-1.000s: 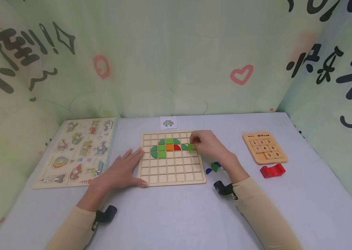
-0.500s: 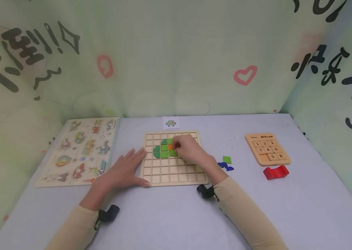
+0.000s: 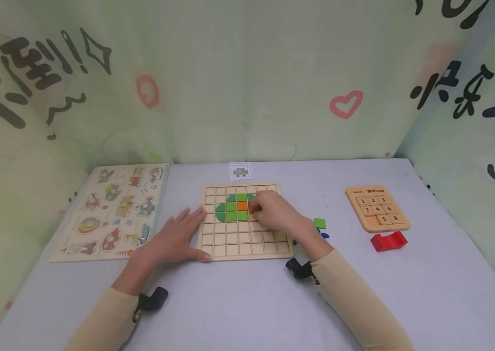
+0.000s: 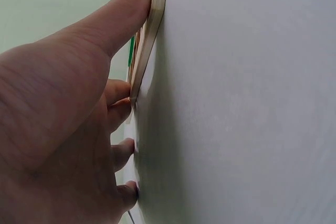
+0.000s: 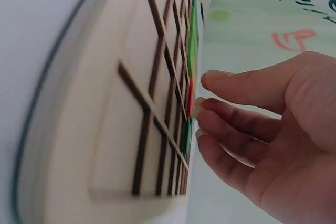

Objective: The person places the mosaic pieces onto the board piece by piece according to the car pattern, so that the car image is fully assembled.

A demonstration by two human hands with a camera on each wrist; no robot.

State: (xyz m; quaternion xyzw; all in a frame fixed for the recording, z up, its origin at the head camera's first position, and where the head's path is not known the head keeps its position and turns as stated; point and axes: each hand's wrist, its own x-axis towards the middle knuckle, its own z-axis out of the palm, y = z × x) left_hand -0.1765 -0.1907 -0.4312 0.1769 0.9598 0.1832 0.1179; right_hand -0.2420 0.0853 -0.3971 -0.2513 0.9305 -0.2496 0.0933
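A wooden grid board (image 3: 231, 239) lies on the table, with green tiles (image 3: 231, 206) and an orange tile (image 3: 242, 206) set in its upper cells. My left hand (image 3: 174, 237) rests at the board's left side, fingers spread and thumb at the near left corner. Over the right part of the tile pattern, my right hand (image 3: 275, 212) hides some cells in the head view. In the right wrist view its fingertips (image 5: 199, 109) are right at a red tile (image 5: 190, 95) and a green one, with the thumb apart from the fingers.
A loose green square (image 3: 319, 223) and blue pieces (image 3: 325, 235) lie right of the board. A small picture card (image 3: 240, 171) is behind it. A picture puzzle board (image 3: 111, 214) lies left; a wooden number board (image 3: 377, 208) and a red curved block (image 3: 389, 241) stand right.
My right hand has moved left from the right end of the tile row to beside the orange tile. A green square now sits in the lower tile row. My left hand stays put.
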